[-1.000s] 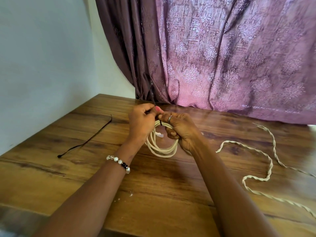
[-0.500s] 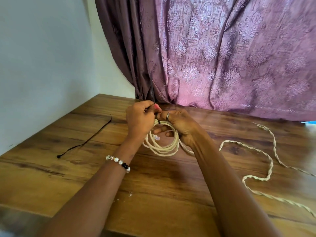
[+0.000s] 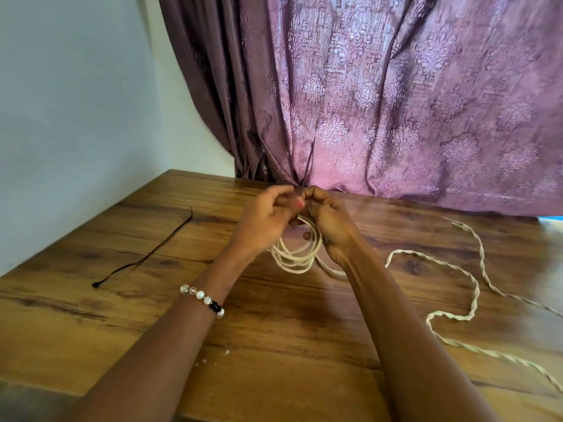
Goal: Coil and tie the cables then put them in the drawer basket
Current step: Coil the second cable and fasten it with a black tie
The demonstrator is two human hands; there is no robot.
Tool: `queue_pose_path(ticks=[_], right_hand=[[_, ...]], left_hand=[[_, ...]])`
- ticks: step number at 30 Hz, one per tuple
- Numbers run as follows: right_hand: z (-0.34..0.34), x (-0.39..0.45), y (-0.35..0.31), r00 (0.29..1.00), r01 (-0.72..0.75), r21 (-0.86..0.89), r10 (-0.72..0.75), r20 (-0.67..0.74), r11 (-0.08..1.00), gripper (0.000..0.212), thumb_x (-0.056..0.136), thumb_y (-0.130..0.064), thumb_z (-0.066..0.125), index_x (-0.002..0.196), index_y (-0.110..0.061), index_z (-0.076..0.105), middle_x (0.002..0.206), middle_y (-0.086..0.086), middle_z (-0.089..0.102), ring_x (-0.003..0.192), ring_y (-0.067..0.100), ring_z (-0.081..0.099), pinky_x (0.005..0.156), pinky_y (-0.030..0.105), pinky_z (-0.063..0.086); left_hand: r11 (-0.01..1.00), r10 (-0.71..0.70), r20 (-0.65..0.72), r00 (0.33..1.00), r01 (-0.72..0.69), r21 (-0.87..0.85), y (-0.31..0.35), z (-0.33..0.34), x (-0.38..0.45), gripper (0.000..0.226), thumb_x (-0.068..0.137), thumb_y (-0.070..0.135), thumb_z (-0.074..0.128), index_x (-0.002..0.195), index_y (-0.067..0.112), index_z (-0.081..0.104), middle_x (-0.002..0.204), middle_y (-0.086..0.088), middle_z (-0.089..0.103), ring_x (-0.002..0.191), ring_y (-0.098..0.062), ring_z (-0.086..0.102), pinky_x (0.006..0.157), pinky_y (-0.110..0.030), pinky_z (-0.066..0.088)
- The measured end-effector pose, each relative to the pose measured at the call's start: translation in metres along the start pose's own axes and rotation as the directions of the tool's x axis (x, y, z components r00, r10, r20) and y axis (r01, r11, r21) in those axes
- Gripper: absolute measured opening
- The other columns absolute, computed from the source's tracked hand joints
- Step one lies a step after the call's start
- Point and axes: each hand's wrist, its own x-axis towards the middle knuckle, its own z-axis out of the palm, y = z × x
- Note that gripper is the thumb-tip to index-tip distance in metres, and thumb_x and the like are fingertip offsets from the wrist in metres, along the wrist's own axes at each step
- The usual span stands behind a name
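Note:
A coiled cream cable [image 3: 294, 257] hangs in several loops between my hands, its lower part resting near the wooden table [image 3: 274, 330]. My right hand [image 3: 330, 223] grips the top of the coil. My left hand [image 3: 268, 217] pinches a thin dark tie at the coil's top, right against the right hand's fingers. The tie is mostly hidden by my fingers. A second, twisted cream cable [image 3: 469, 287] lies loose and winding on the table to the right. No drawer basket is in view.
A black cable tie [image 3: 143, 257] lies on the table to the left. A purple patterned curtain [image 3: 380, 102] hangs behind the table's back edge, and a pale wall [image 3: 76, 102] runs along the left side.
Both hands have lifted slightly and moved closer together at the top of the coil. The coil has shifted a little with them.

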Motion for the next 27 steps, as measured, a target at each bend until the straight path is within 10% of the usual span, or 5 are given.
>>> queue_pose_path(ticks=[6,11,15,27], right_hand=[[-0.009,-0.002,-0.003,0.992,0.124,-0.074,-0.126,-0.031,0.990,0.033,0.077,0.023,0.043,0.073,-0.007,0.058,0.070,0.006,0.058,0.061,0.006,0.056,0.058,0.015,0.048],[-0.011,-0.003,-0.003,0.997,0.071,-0.038,-0.072,-0.020,0.997,0.014,0.085,0.008,0.055,0.083,-0.001,0.065,0.066,0.000,0.066,0.060,0.008,0.060,0.054,0.017,0.047],[-0.012,-0.005,-0.005,0.993,-0.046,0.033,0.050,-0.104,0.998,0.021,0.084,-0.009,0.061,0.067,-0.017,0.071,0.066,-0.002,0.065,0.055,0.011,0.051,0.048,0.018,0.031],[0.004,-0.005,-0.014,0.975,0.161,0.223,-0.119,-0.189,0.961,0.024,0.091,0.009,0.049,0.076,-0.009,0.056,0.064,0.005,0.059,0.059,0.012,0.056,0.055,0.019,0.047]], left_hand=[[0.992,0.037,-0.055,0.998,-0.043,-0.123,0.001,0.008,-0.008,0.020,0.085,0.013,0.070,0.104,0.008,0.072,0.079,-0.007,0.073,0.054,-0.014,0.054,0.049,-0.026,0.046],[0.984,-0.067,-0.082,0.994,0.052,-0.172,0.000,0.004,-0.006,0.023,0.079,0.014,0.076,0.100,0.004,0.074,0.079,-0.009,0.074,0.053,-0.020,0.051,0.048,-0.024,0.044],[0.996,-0.025,-0.091,0.996,0.017,-0.092,0.002,0.003,-0.008,0.021,0.076,0.011,0.078,0.095,0.004,0.075,0.071,0.002,0.069,0.047,0.006,0.052,0.052,-0.012,0.041],[0.989,-0.124,-0.096,0.988,0.116,-0.089,0.011,0.004,-0.008,0.019,0.080,0.006,0.073,0.066,0.018,0.069,0.053,0.009,0.064,0.046,0.000,0.058,0.050,-0.013,0.041]])
